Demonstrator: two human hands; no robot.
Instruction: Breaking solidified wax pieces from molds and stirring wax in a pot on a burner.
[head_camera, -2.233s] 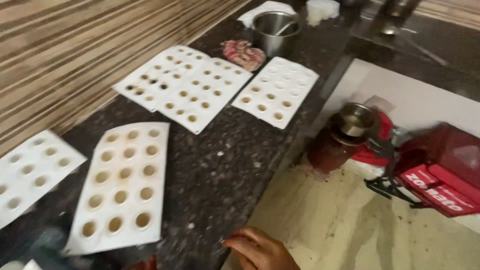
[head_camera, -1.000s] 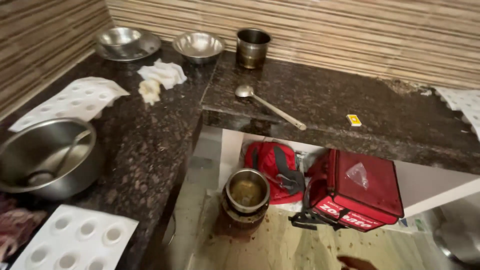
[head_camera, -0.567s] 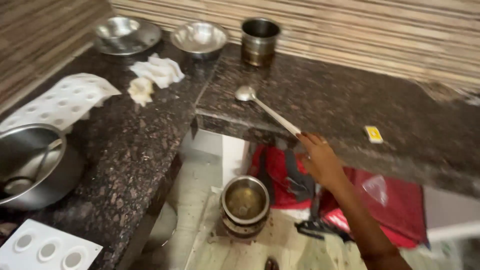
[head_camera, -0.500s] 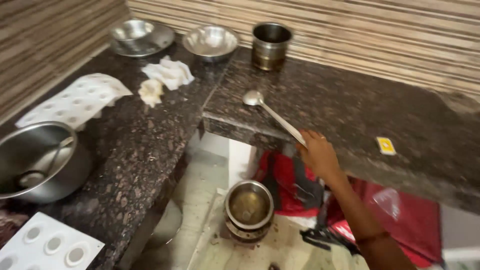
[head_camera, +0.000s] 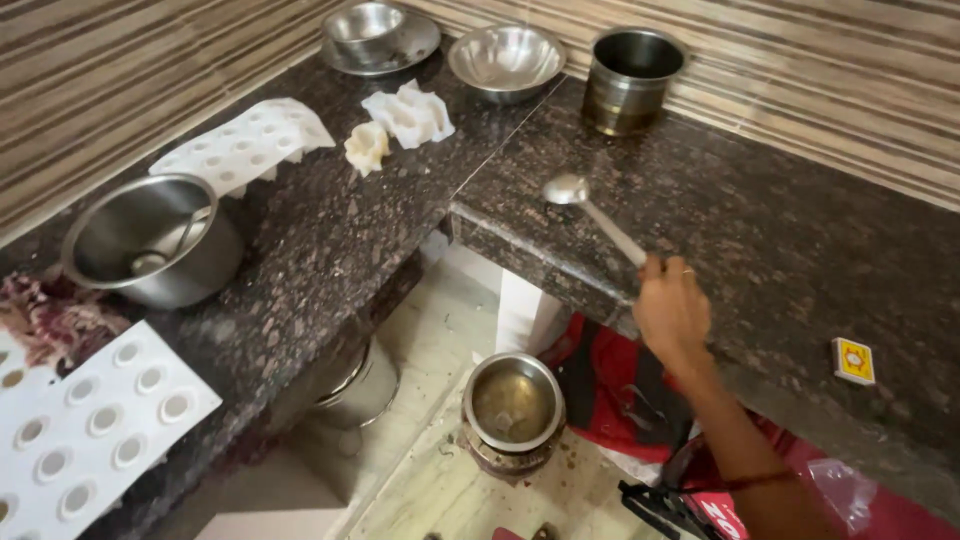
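Note:
My right hand (head_camera: 672, 310) reaches up from below and is closed around the end of the handle of a steel ladle (head_camera: 567, 190). The ladle lies on the dark granite counter (head_camera: 770, 220), with its bowl pointing away from me towards the corner. My left hand is out of view. On the floor under the counter's edge stands a steel pot (head_camera: 513, 405), just left of my forearm.
A steel bowl with a spoon (head_camera: 150, 240) sits at left, white cavity moulds (head_camera: 85, 420) near and far (head_camera: 245, 145). Further back are white mould pieces (head_camera: 410, 112), a steel bowl (head_camera: 505, 55), a tall steel vessel (head_camera: 632, 65), a yellow matchbox (head_camera: 853, 360) and a red bag (head_camera: 610, 390) on the floor.
The view has swung from the moulds to the counter's corner. My right hand came up from below, reached the ladle's handle and now grips it.

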